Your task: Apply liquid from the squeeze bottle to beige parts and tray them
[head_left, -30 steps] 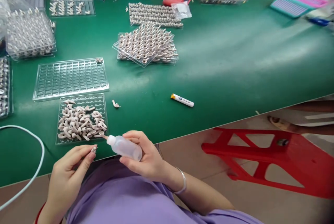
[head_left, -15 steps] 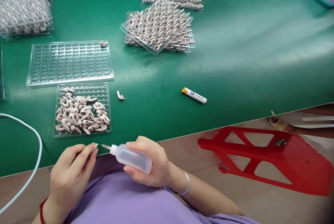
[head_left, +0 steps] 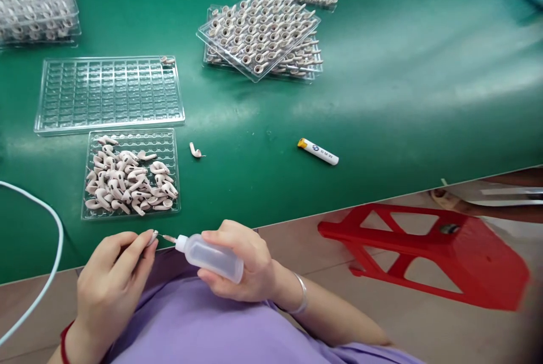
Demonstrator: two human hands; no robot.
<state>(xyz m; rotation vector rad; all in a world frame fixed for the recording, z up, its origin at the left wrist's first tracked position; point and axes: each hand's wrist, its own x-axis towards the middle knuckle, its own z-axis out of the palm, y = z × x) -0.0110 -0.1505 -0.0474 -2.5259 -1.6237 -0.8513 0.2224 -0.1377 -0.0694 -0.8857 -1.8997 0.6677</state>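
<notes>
Between thumb and fingers, my left hand pinches a small white earbud part, mostly hidden by the fingertips. My right hand is wrapped round a translucent squeeze bottle, tilted with its needle tip toward that part. The needle's end is at or very near the earbud part; contact is too fine to tell. Just beyond my left hand, a clear tray bears a loose heap of white earbud shells. One single earbud shell lies on the green table right of this tray.
A clear slotted tray holds an earbud piece in its far right corner. Filled trays are stacked at the back, more trays at far left. A white lighter lies mid-table. A pale cable curves at left; a red stool stands right.
The view has shifted slightly, so the table things sit a little higher in it. Both hands keep their grips, and the needle tip is slightly closer to the earbud part.
</notes>
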